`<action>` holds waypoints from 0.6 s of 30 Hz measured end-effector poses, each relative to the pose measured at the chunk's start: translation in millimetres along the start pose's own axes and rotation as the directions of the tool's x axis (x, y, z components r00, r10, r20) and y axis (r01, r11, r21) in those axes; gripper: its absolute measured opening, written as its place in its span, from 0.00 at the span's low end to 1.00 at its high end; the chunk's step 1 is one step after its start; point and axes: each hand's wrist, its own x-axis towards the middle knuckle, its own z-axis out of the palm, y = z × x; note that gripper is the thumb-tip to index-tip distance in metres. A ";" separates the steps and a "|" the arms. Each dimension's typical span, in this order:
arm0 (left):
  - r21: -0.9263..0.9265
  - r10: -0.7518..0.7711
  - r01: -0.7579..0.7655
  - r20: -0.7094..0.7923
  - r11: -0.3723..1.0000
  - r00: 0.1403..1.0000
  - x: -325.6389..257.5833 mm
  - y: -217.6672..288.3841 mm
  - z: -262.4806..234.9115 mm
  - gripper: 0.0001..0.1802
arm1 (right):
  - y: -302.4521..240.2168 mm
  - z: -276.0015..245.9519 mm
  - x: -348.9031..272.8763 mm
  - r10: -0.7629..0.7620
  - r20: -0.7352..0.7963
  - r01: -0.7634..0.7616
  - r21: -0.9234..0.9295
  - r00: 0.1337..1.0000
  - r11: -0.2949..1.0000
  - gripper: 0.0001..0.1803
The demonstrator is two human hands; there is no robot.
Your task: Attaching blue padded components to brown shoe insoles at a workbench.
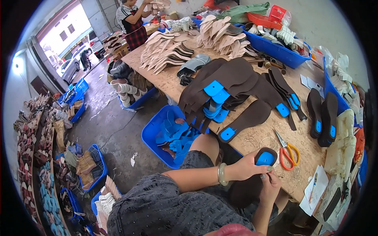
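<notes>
The person wears a dark charcoal garment [173, 204] of thin-looking cloth, puckered all over into small crinkles and folds, with tiny pale specks scattered across it. Similar dark, crinkled fabric [197, 160] covers the thigh and ends in a loose edge above a bare knee [205, 146]. Both forearms are bare. Around the left wrist sits a bangle [223, 174], a thick, smooth, rounded ring in pale milky green with a soft gloss. The thumbnail [270, 168] of the left hand [248, 167] looks greyish green, and the thumbnail [262, 176] of the right hand [271, 189] looks pale and greyish. A dusky pink shape [234, 230] shows at the bottom; whether it is worn cannot be told.
</notes>
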 end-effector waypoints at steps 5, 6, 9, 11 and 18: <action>0.030 0.095 -0.094 -0.027 0.995 0.995 -2.6 -1.2 2.2 0.25 | 6.1 13.1 -10.1 -0.152 -0.231 0.101 -0.219 0.961 0.971 0.11; 0.027 0.095 -0.095 -0.026 0.995 0.995 -3.6 0.3 2.3 0.25 | 4.3 14.4 -9.4 -0.068 -0.256 0.062 -0.032 0.964 0.998 0.12; 0.103 0.155 -0.155 0.013 0.983 0.988 -8.4 6.2 0.3 0.24 | 2.3 11.5 -8.9 0.014 -0.200 0.026 0.197 0.980 0.980 0.11; -0.036 0.125 -0.122 0.095 0.992 0.988 -13.3 7.5 -2.3 0.24 | 0.6 7.6 -8.1 0.005 -0.131 0.027 0.239 0.991 0.971 0.10; -0.109 0.046 -0.023 0.219 0.994 0.975 -29.4 22.8 -6.2 0.24 | -12.8 7.9 -2.8 0.105 0.145 -0.156 0.409 0.984 0.899 0.08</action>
